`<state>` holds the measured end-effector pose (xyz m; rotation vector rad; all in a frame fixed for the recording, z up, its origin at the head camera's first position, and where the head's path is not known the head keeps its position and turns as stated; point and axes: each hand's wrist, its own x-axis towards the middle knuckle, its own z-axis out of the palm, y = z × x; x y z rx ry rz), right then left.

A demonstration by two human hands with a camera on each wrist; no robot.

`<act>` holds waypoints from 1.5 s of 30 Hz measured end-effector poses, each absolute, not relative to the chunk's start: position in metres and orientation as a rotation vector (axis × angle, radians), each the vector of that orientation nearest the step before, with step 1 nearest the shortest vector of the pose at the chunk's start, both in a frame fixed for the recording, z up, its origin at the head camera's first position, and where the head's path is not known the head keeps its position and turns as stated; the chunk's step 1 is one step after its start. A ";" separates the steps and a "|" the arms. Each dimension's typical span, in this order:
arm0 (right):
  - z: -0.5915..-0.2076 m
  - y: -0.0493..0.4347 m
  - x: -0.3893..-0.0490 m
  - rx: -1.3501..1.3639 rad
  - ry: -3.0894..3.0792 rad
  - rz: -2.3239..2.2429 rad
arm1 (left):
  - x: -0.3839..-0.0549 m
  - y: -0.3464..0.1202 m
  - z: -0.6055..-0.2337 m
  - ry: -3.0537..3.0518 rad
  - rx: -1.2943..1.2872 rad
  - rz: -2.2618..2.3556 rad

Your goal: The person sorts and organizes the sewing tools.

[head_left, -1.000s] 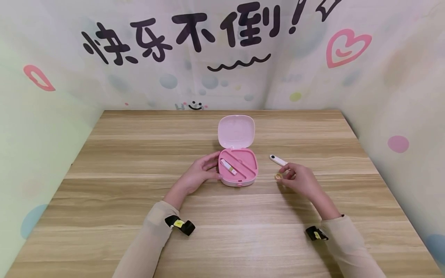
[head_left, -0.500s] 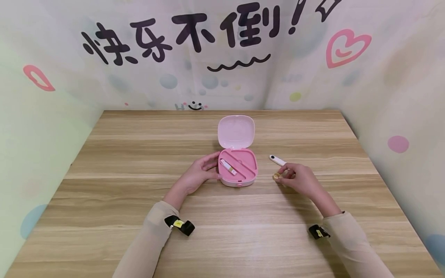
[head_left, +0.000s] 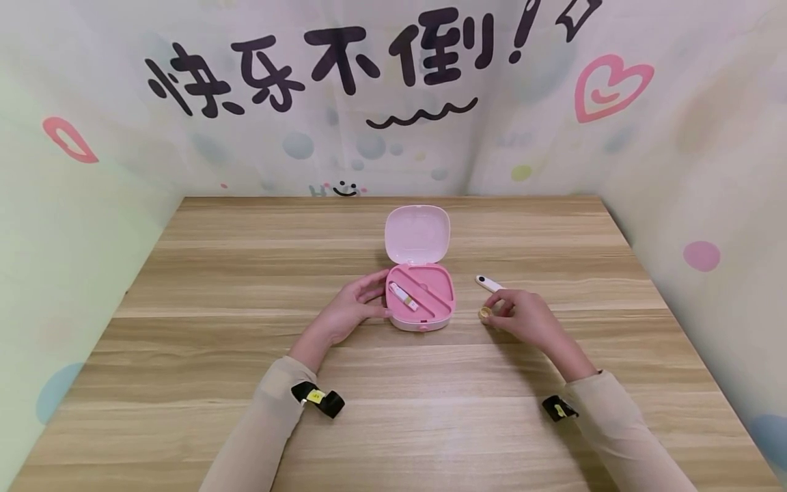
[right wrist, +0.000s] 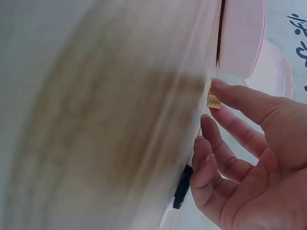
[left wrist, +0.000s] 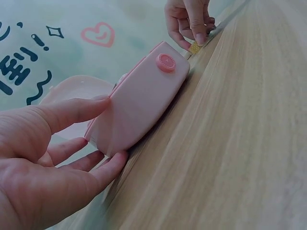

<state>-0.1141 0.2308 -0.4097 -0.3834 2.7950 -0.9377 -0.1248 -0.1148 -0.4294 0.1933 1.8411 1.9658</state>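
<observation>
An open pink case [head_left: 439, 316] stands on the table, its pale pink lid [head_left: 418, 234] tipped back. My left hand [head_left: 350, 311] holds the case by its left side; in the left wrist view the thumb lies at the upper rim and the fingers along the side. A small white stick with a gold band [head_left: 402, 296] lies in the left compartment. To the right of the case, my right hand [head_left: 522, 314] pinches a gold ring [right wrist: 214, 99] between thumb and index finger, low over the table. Its other fingers are loosely bent.
A slim white object with a dark oval end [head_left: 488, 282] lies right of the case, partly hidden behind my right hand. The wooden table [head_left: 393, 410] runs back to a printed cloth wall [head_left: 258, 157]; similar cloth rises at both sides.
My right hand has moved slightly left with the gold ring, closer to the case. The left hand and the case have stayed in place.
</observation>
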 end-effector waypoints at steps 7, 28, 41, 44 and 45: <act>-0.401 0.223 -0.114 -0.424 2.848 -0.932 | -0.124 -0.115 -0.428 1.843 0.190 1.969; -0.372 0.171 -0.111 -0.559 2.832 -0.944 | -0.123 -0.114 -0.427 1.830 0.195 1.970; -0.377 0.140 -0.116 -0.641 2.733 -1.067 | -0.122 -0.114 -0.426 1.795 0.198 1.989; -0.377 0.134 -0.116 -0.662 2.741 -1.064 | -0.122 -0.115 -0.427 1.787 0.201 1.991; -0.377 0.132 -0.116 -0.666 2.744 -1.062 | -0.122 -0.115 -0.427 1.786 0.202 1.990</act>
